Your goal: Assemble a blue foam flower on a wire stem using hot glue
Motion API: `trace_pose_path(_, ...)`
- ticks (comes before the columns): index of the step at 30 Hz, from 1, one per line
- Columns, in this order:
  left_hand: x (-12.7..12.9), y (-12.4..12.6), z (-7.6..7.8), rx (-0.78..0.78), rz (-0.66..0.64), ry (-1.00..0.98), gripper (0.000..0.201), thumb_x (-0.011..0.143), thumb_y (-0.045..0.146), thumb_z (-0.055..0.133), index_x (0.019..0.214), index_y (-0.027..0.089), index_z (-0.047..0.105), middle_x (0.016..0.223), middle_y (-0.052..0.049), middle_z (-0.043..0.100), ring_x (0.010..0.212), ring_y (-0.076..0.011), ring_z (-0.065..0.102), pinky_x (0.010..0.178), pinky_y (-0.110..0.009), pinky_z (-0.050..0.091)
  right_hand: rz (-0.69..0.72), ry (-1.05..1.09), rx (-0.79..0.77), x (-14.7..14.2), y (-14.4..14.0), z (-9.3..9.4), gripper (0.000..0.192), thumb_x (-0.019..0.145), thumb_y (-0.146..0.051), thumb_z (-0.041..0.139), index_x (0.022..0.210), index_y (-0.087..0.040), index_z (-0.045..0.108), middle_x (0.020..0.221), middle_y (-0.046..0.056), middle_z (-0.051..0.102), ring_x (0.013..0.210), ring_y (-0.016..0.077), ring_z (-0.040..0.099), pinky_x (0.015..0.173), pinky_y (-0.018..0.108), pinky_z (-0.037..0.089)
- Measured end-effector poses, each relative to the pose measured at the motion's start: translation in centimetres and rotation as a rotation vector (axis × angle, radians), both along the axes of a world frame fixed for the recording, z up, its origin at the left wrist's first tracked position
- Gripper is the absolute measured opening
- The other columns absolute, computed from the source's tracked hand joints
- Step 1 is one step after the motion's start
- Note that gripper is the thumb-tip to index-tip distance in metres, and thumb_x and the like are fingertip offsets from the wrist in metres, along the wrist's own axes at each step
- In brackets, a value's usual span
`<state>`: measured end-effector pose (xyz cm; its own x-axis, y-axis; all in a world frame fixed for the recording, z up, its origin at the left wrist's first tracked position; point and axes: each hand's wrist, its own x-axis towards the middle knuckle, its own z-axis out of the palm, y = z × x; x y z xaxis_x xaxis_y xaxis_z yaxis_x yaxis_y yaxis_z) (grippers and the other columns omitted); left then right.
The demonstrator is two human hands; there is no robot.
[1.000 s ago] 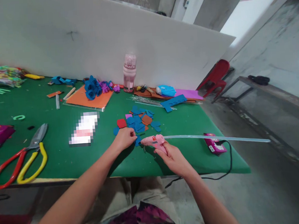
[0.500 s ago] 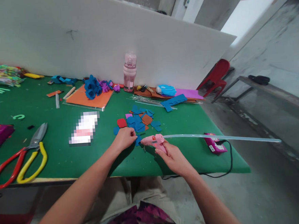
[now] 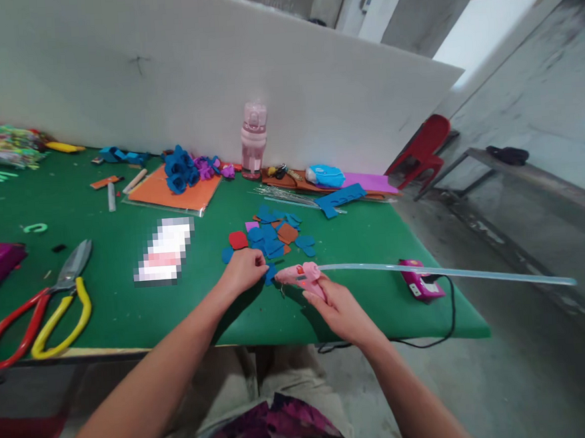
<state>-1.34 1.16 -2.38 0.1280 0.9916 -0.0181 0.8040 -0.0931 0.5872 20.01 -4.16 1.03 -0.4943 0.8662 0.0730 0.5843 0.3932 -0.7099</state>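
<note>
My right hand [image 3: 335, 306] grips a pink glue gun [image 3: 300, 276] just above the green table [image 3: 128, 304], its nozzle pointing left. A long clear glue stick [image 3: 446, 273] juts from the gun's back, out past the table's right edge. My left hand [image 3: 243, 270] pinches a blue foam piece [image 3: 270, 274] against the table right at the nozzle. Behind both hands lies a pile of blue, red and orange foam cut-outs [image 3: 271, 237].
Red- and yellow-handled shears [image 3: 43, 306] lie at the left front. A magenta box [image 3: 420, 280] with a black cord sits near the right edge. An orange sheet with blue foam flowers [image 3: 179, 170], a pink bottle [image 3: 253, 140] and a white board [image 3: 187, 73] stand at the back.
The glue stick's far end has swung a little further right and down. Both hands have stayed almost in place at the foam piece.
</note>
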Motion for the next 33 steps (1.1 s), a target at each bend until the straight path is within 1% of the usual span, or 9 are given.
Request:
trace_pose_path(5,0.02,0.04,-0.02,-0.001,-0.003,-0.008,0.011,0.067,0.021,0.055,0.059,0.015,0.059,0.057,-0.001,0.059,0.055,-0.0113,0.050,0.051,-0.022,0.031,0.005,-0.040,0.026,0.08,0.03,-0.23,0.036,0.086,-0.028,0.039,0.120,-0.021,0.048,0.123,0.008,0.052,0.113,0.0226,0.047,0.093,0.038,0.038)
trace_pose_path(12,0.04,0.00,0.06,-0.005,0.003,-0.021,0.011,0.067,0.021,0.054,0.058,0.015,0.058,0.057,-0.001,0.058,0.055,-0.0113,0.049,0.051,-0.022,0.031,-0.005,-0.086,0.017,0.00,-0.04,-0.12,0.031,0.086,-0.029,0.039,0.113,-0.020,0.052,0.120,0.007,0.054,0.109,0.0214,0.051,0.090,0.035,0.041)
trace_pose_path(21,0.12,-0.09,0.22,-0.005,0.006,-0.016,0.011,0.067,0.021,0.055,0.059,0.015,0.058,0.057,-0.001,0.058,0.055,-0.0114,0.049,0.052,-0.022,0.031,-0.012,-0.071,0.059,0.03,-0.03,0.04,0.032,0.085,-0.028,0.041,0.113,-0.020,0.053,0.116,0.008,0.057,0.105,0.0223,0.053,0.087,0.035,0.042)
trace_pose_path(27,0.08,-0.10,0.20,-0.003,-0.001,-0.018,0.011,0.067,0.020,0.054,0.058,0.015,0.057,0.056,-0.001,0.057,0.054,-0.0109,0.049,0.051,-0.022,0.030,-0.015,-0.077,0.055,0.06,-0.07,0.14,0.032,0.085,-0.028,0.040,0.113,-0.020,0.053,0.117,0.008,0.056,0.105,0.0219,0.053,0.087,0.034,0.042)
trace_pose_path(33,0.07,-0.08,0.16,0.001,0.002,-0.023,0.011,0.067,0.020,0.054,0.058,0.015,0.057,0.057,-0.001,0.057,0.055,-0.0110,0.049,0.051,-0.022,0.030,-0.029,-0.065,0.062,0.00,-0.09,0.25,0.031,0.084,-0.028,0.041,0.110,-0.020,0.054,0.112,0.008,0.059,0.102,0.0215,0.055,0.086,0.034,0.043)
